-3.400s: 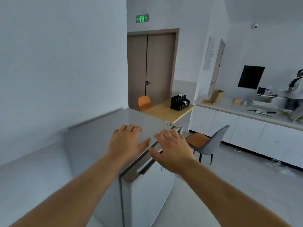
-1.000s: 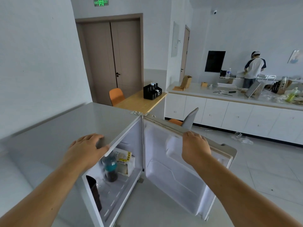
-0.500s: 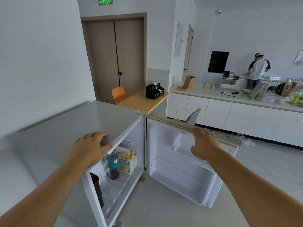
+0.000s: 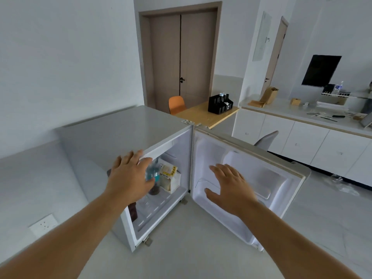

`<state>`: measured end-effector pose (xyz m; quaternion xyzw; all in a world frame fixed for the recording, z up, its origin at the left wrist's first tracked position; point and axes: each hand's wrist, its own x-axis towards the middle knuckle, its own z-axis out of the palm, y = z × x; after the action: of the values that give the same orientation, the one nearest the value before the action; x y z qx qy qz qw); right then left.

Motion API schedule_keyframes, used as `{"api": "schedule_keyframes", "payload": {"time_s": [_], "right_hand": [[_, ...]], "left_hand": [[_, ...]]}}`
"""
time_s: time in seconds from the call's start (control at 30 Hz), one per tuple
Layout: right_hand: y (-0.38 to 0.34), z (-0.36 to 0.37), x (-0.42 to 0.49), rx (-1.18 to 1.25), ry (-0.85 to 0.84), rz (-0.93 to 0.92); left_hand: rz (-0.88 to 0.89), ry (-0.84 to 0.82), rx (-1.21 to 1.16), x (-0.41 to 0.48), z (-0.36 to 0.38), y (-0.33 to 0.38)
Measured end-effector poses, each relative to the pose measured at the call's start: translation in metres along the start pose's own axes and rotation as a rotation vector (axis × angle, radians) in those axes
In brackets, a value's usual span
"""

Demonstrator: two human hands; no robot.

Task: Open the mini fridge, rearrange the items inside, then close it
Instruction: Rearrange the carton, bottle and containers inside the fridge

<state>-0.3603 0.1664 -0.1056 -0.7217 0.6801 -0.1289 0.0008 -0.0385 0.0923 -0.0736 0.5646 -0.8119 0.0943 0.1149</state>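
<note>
Mini fridge (image 4: 112,137) open on the floor, both hands spread in front of it.

Inside, just beyond the left hand (image 4: 128,178) and its released fingers (image 4: 138,156), stand a blue-capped bottle (image 4: 154,178) and a paper carton (image 4: 171,178); a dark bottle (image 4: 132,211) sits below the wrist. The right hand (image 4: 231,188), fingers released, hovers before the swung-out door (image 4: 251,178), whose shelves look bare. Beyond the fingertips: a wooden table (image 4: 203,115), an orange chair (image 4: 176,103), double doors (image 4: 181,57).

An office break room: white cabinets (image 4: 302,143) under a long bench (image 4: 281,109), double doors (image 4: 181,57), a mini fridge (image 4: 120,133).
</note>
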Motion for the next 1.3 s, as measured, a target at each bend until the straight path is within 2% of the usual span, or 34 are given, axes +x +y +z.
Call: {"api": "schedule_keyframes", "payload": {"time_s": [0.1,0.17,0.27,0.4,0.53,0.63,0.8,0.97,1.17,1.23,1.3], "right_hand": [[-0.016,0.013,0.001,0.081,-0.024,-0.053],[-0.026,0.023,0.006,0.125,-0.053,-0.073],[-0.039,0.043,0.019,0.172,-0.125,-0.069],[-0.051,0.08,0.05,0.278,-0.213,0.048],[-0.054,0.119,0.077,0.459,-0.31,0.198],[-0.053,0.149,0.106,0.487,-0.338,0.26],[-0.049,0.197,0.158,0.486,-0.346,0.304],[-0.044,0.237,0.208,0.513,-0.305,0.344],[-0.037,0.266,0.261,0.504,-0.143,0.336],[-0.035,0.274,0.278,0.524,-0.146,0.345],[-0.035,0.28,0.293,0.531,-0.189,0.342]], "left_hand": [[0.003,0.031,0.008,-0.017,0.007,0.016],[0.048,0.062,-0.074,-0.028,0.018,0.023],[0.069,-0.038,-0.156,-0.038,0.047,0.033],[-0.114,-0.187,-0.383,-0.03,0.105,0.034],[-0.315,-0.419,-0.689,-0.021,0.161,0.035],[-0.416,-0.502,-0.872,-0.009,0.2,0.035],[-0.52,-0.51,-1.042,0.029,0.253,0.037],[-0.656,-0.444,-1.126,0.081,0.299,0.037],[-0.851,-0.349,-1.306,0.127,0.33,0.039],[-0.861,-0.354,-1.357,0.136,0.338,0.04],[-0.957,-0.375,-1.512,0.144,0.34,0.04]]}}
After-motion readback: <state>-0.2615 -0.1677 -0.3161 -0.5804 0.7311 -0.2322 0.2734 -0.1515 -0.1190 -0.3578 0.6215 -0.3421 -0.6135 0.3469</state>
